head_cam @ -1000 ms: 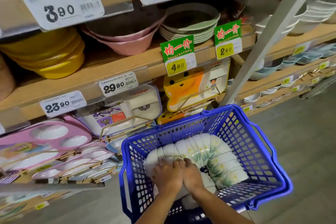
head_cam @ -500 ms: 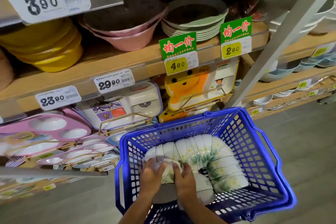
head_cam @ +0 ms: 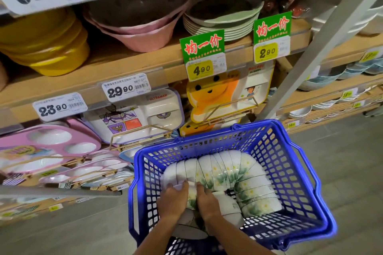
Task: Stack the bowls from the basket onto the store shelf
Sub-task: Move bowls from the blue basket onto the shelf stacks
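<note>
Head view, progress: floral white bowls (head_cam: pixel 223 174), one nested row, all lying inside the blue basket (head_cam: pixel 275 151); none of this pattern shows on the store shelf (head_cam: pixel 124 64), so stacking looks barely begun, with the whole lot left to move. Head view, orientation: row on its side, long axis bent in an arch from the basket's near-left corner toward its far wall and back down along its right wall. Mouths at the near end seem to face the near wall, where left hand (head_cam: pixel 173 203) and right hand (head_cam: pixel 208 203) have fingers curled round a few bowls.
</note>
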Action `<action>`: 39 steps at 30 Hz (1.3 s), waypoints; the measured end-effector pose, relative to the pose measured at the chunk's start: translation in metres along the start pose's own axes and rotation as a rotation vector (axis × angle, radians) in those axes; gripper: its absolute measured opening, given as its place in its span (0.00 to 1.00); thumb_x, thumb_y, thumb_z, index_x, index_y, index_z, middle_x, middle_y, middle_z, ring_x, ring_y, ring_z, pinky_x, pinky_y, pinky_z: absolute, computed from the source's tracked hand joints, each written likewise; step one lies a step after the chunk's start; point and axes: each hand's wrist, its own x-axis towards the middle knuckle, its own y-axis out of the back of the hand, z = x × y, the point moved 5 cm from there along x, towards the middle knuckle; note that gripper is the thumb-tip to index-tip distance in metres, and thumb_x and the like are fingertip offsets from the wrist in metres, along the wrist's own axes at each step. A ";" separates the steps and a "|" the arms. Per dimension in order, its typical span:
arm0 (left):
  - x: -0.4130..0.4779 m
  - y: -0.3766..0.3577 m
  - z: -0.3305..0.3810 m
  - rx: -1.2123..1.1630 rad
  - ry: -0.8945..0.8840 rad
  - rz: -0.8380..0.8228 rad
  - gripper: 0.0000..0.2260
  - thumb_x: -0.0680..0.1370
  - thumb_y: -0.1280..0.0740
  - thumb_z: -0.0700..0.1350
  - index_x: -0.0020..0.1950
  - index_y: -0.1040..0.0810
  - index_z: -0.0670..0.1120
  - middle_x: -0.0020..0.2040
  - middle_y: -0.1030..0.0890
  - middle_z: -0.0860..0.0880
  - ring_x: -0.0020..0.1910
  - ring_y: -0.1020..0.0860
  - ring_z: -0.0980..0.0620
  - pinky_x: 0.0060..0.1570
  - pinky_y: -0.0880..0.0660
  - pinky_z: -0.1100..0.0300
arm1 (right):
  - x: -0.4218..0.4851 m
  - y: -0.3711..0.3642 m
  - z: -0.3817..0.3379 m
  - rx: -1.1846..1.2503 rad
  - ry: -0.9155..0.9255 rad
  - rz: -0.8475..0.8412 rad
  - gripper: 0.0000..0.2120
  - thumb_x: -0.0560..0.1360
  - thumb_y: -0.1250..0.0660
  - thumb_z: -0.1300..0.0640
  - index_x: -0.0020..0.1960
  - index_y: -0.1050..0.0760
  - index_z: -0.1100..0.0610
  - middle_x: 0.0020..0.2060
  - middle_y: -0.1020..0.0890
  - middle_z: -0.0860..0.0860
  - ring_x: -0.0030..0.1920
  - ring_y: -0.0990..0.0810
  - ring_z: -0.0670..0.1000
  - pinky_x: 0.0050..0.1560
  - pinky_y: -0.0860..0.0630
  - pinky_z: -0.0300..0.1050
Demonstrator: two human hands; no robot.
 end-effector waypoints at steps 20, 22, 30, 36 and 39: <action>-0.092 0.097 0.090 -0.707 -0.375 0.230 0.13 0.80 0.38 0.43 0.37 0.21 0.52 0.38 0.18 0.54 0.43 0.21 0.50 0.46 0.27 0.55 | -0.057 0.103 -0.088 0.545 0.103 -0.123 0.19 0.78 0.40 0.44 0.57 0.20 0.56 0.49 0.15 0.58 0.50 0.17 0.58 0.49 0.22 0.48; -0.103 0.112 0.098 -0.878 -0.435 0.209 0.13 0.79 0.36 0.40 0.40 0.18 0.54 0.41 0.16 0.58 0.47 0.20 0.57 0.47 0.27 0.62 | -0.071 0.122 -0.101 0.653 0.163 -0.253 0.19 0.78 0.41 0.44 0.53 0.17 0.55 0.46 0.14 0.58 0.44 0.15 0.56 0.39 0.21 0.45; -0.154 0.126 0.138 -1.159 -0.483 -0.351 0.21 0.73 0.37 0.63 0.58 0.18 0.54 0.56 0.16 0.45 0.55 0.18 0.45 0.50 0.21 0.46 | -0.135 0.174 -0.150 0.747 0.376 -0.403 0.18 0.75 0.39 0.40 0.46 0.14 0.48 0.46 0.14 0.55 0.44 0.14 0.54 0.44 0.20 0.52; -0.196 0.151 0.150 -1.258 -0.544 -0.394 0.14 0.73 0.36 0.63 0.46 0.15 0.56 0.53 0.15 0.45 0.57 0.20 0.41 0.53 0.24 0.39 | -0.191 0.196 -0.170 0.646 0.604 -0.267 0.19 0.77 0.39 0.40 0.58 0.20 0.50 0.53 0.16 0.55 0.52 0.16 0.55 0.45 0.21 0.49; -0.210 0.153 0.150 -1.262 -0.511 -0.487 0.21 0.70 0.34 0.65 0.51 0.15 0.53 0.53 0.15 0.43 0.55 0.19 0.39 0.53 0.23 0.37 | -0.232 0.206 -0.172 0.516 0.819 -0.054 0.16 0.77 0.39 0.39 0.61 0.22 0.41 0.58 0.19 0.44 0.55 0.20 0.42 0.48 0.23 0.39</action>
